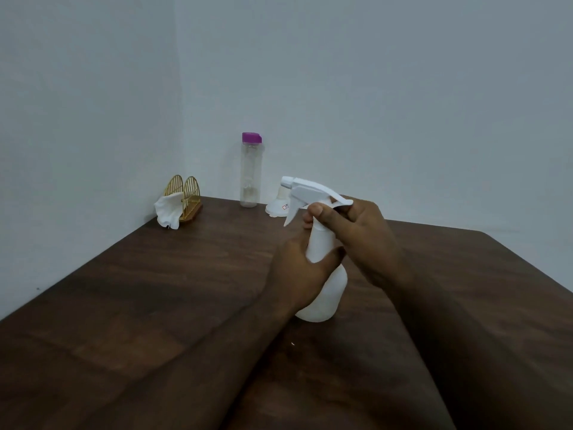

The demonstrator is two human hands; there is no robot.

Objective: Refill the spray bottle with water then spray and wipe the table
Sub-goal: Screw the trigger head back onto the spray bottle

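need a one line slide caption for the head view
Left hand steadies a white spray bottle on the table while the right hand grips its trigger head.

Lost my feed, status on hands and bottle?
Left hand grips white plastic spray bottle body, upright on dark wooden table. Right hand on white trigger head collar. Nothing in the way.

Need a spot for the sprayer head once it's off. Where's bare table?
Bare table left of the spray bottle, up to the napkin holder. Crowded behind it: water bottle, funnel.
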